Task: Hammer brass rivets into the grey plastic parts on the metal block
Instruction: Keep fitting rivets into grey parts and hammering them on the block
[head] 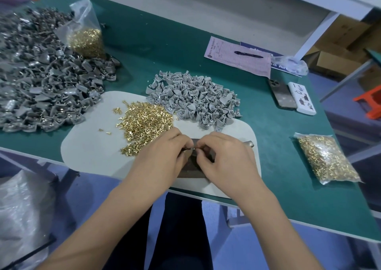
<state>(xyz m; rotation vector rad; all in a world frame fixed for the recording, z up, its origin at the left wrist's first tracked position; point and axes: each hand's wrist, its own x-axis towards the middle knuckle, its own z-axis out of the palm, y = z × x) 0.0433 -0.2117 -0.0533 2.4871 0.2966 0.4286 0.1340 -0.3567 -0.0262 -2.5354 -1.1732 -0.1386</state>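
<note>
Both hands meet over the dark metal block (192, 169) on the white mat (88, 146). My left hand (165, 154) and my right hand (224, 156) pinch a small grey plastic part (190, 150) between their fingertips; a bit of brass shows there. The part is mostly hidden by the fingers. A loose heap of brass rivets (144, 123) lies just left of the hands. A pile of grey plastic parts (193, 98) sits behind the hands. A metal piece (249, 143), maybe the hammer, pokes out right of my right hand.
A large heap of grey parts with rivets (41, 84) fills the left of the green table (288, 146). Bags of rivets stand at back left (86, 40) and lie at right (325, 158). A paper form with pen (239, 57), a phone (282, 94) and a white box (302, 98) lie at back right.
</note>
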